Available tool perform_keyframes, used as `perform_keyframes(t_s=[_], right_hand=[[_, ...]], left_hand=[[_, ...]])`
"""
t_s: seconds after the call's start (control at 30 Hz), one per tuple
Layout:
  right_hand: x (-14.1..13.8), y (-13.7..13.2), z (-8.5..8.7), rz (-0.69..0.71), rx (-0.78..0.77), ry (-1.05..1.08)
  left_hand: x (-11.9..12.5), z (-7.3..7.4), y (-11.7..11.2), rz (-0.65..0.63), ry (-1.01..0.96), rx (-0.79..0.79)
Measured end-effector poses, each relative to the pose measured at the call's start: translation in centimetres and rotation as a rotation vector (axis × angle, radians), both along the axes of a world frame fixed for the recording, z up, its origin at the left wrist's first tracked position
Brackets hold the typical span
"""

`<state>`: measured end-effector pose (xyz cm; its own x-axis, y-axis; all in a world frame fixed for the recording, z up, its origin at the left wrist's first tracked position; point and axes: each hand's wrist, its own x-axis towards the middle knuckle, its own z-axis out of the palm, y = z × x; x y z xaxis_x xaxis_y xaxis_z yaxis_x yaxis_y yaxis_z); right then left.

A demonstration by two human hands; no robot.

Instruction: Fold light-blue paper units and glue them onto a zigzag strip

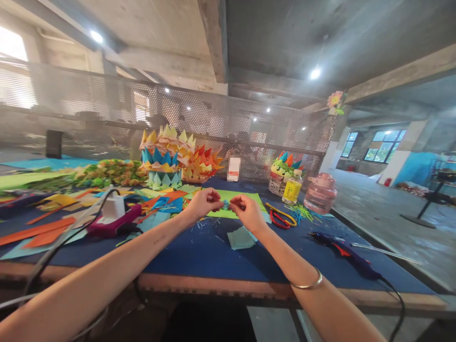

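Between my two hands is a small light-blue piece of paper (225, 204), pinched at either side by the fingertips. My left hand (206, 203) grips its left edge, and my right hand (245, 209) has the right edge. The exact folds are too small to make out. Beneath the hands lies a lime-green sheet (245, 195) on the dark blue tabletop. A stack of pale blue paper squares (241, 238) rests just in front of my right hand. Scissors with red and yellow handles (282, 216) lie to the right of it.
Folded-paper crowns (166, 161) stand at the back left, another paper basket (280, 178) at the back right. Near it are a yellow-labelled bottle (292, 187) and a pink jug (320, 194). A glue gun (344, 251) lies right; a magenta power strip (114, 222) with cables sits left among paper strips.
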<state>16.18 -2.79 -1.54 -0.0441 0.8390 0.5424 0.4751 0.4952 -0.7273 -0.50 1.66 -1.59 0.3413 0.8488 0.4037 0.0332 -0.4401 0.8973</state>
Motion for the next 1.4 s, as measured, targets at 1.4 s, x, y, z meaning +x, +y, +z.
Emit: perform_keyframes(t_s=[1.4], right_hand=[[-0.08, 0.38, -0.60, 0.003, 0.019, -0.065]], left_hand=[[0.26, -0.55, 0.07, -0.055, 0.043, 0.131]])
